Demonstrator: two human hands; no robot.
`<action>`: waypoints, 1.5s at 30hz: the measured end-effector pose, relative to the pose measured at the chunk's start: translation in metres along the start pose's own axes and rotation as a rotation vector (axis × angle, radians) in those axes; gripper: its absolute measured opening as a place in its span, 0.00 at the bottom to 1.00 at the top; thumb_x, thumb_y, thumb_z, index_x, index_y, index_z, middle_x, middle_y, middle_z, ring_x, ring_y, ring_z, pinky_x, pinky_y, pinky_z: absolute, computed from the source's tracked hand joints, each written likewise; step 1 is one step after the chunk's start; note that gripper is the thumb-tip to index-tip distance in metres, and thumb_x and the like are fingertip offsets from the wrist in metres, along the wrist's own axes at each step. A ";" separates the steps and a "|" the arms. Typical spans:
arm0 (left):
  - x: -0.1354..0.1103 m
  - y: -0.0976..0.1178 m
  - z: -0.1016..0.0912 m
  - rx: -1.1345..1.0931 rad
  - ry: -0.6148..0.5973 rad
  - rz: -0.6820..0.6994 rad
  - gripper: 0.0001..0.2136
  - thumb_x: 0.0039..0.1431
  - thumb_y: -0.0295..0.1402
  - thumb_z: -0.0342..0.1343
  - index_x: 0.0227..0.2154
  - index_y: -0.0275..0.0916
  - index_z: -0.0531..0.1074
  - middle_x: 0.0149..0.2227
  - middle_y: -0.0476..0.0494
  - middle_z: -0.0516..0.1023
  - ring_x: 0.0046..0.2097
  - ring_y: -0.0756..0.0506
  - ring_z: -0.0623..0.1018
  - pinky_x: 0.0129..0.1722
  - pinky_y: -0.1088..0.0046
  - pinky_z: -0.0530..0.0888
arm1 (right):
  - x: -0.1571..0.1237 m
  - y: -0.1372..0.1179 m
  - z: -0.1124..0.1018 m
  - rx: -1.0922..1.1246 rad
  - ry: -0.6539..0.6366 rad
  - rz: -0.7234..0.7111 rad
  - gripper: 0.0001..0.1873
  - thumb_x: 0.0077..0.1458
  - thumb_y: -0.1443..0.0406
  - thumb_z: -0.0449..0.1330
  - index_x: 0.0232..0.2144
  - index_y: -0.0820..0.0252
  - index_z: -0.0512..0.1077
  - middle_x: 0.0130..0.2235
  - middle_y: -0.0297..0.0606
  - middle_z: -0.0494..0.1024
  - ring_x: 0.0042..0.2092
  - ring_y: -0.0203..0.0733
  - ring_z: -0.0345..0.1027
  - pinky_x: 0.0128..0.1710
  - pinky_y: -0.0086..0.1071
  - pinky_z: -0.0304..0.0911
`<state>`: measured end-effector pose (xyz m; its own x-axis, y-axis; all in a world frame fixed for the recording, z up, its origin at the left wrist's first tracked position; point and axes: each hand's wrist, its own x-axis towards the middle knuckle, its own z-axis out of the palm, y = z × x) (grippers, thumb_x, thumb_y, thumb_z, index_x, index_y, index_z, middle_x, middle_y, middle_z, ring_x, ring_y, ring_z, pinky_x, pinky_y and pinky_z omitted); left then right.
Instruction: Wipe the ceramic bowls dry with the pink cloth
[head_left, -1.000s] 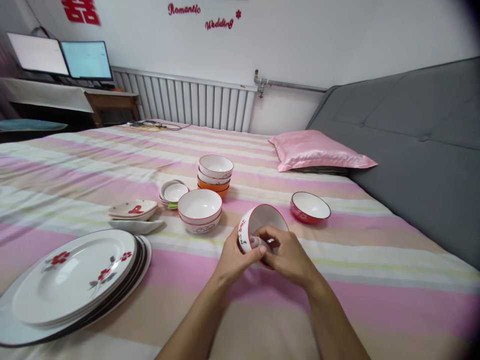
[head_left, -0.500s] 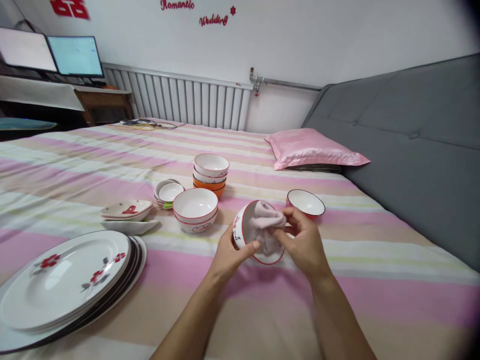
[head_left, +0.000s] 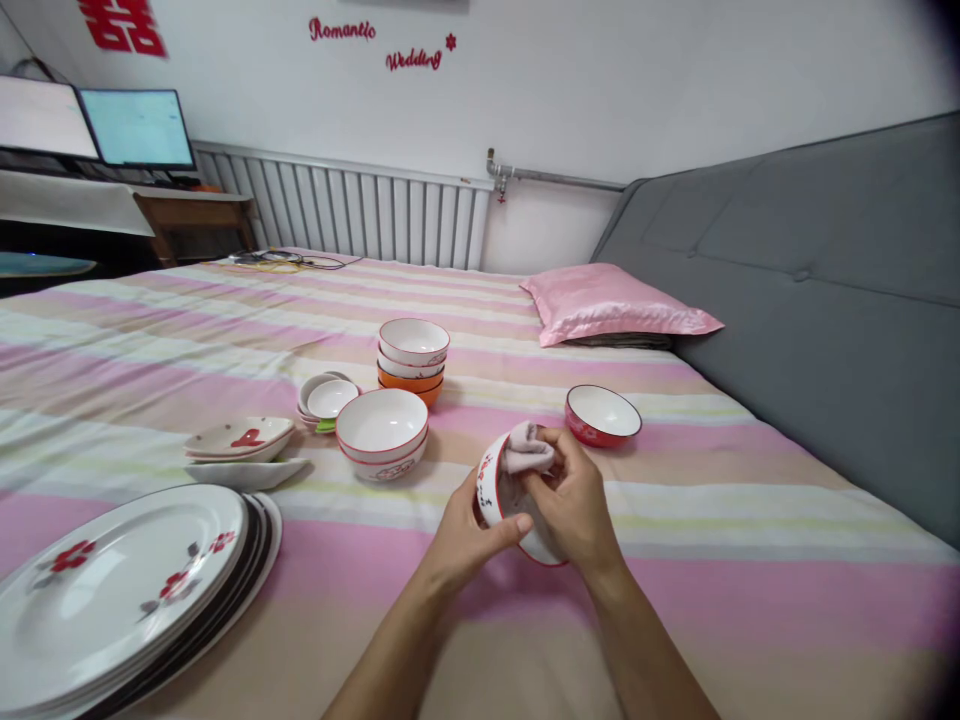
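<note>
My left hand (head_left: 469,535) grips a white bowl (head_left: 489,487) with a red rim and red and black markings, its thumb over the rim. The bowl is tilted, its opening turned toward my right hand (head_left: 574,500). Those fingers are closed on a pale pinkish cloth (head_left: 526,448), pressed into the bowl against its inner wall. Part of the cloth and the bowl's far side are hidden behind my right hand. Beyond that hand a red bowl (head_left: 600,418) with a white inside and dark rim stands upright on the bed.
Left of my hands stand two nested white bowls (head_left: 382,430) and a taller bowl stack (head_left: 412,345), white above orange. Small dishes (head_left: 330,398), leaf-shaped dishes (head_left: 232,440) and a pile of plates (head_left: 120,590) lie farther left. A pink pillow (head_left: 615,300) rests near the grey headboard (head_left: 810,240).
My right hand has moved the cloth left and lower inside the bowl. The bowl has turned further onto its side and sits slightly lower in view. The camera view has shifted a little.
</note>
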<state>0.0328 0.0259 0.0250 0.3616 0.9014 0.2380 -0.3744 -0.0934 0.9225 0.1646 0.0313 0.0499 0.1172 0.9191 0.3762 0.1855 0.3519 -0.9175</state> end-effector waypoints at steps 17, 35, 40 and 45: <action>0.000 0.005 -0.013 0.195 0.221 -0.035 0.39 0.42 0.39 0.68 0.58 0.35 0.60 0.53 0.33 0.72 0.53 0.36 0.72 0.48 0.64 0.72 | 0.002 -0.018 -0.040 -0.292 0.196 -0.377 0.10 0.49 0.71 0.62 0.36 0.55 0.73 0.39 0.36 0.78 0.40 0.42 0.73 0.40 0.35 0.68; -0.002 0.004 -0.007 0.307 0.195 0.113 0.35 0.41 0.29 0.66 0.55 0.36 0.61 0.50 0.37 0.73 0.51 0.37 0.73 0.49 0.66 0.72 | -0.001 0.015 0.004 -0.706 -0.034 -0.375 0.22 0.48 0.75 0.50 0.44 0.59 0.73 0.42 0.40 0.78 0.44 0.48 0.68 0.43 0.38 0.63; -0.001 0.002 -0.011 0.306 0.301 0.160 0.35 0.42 0.29 0.65 0.56 0.37 0.60 0.50 0.39 0.73 0.52 0.38 0.73 0.50 0.68 0.71 | -0.004 -0.004 0.002 -0.582 -0.331 -0.226 0.19 0.45 0.76 0.50 0.35 0.56 0.74 0.35 0.36 0.77 0.38 0.44 0.66 0.38 0.34 0.60; -0.001 0.000 -0.009 0.229 0.313 0.142 0.37 0.41 0.32 0.66 0.56 0.36 0.61 0.49 0.37 0.74 0.51 0.37 0.74 0.49 0.67 0.72 | -0.005 -0.018 -0.003 -0.450 -0.434 -0.159 0.12 0.44 0.74 0.50 0.27 0.57 0.71 0.28 0.33 0.73 0.33 0.40 0.63 0.33 0.30 0.56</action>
<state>0.0246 0.0287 0.0222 0.0296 0.9545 0.2969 -0.1895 -0.2863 0.9392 0.1633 0.0195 0.0648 -0.3331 0.8831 0.3305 0.5701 0.4678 -0.6754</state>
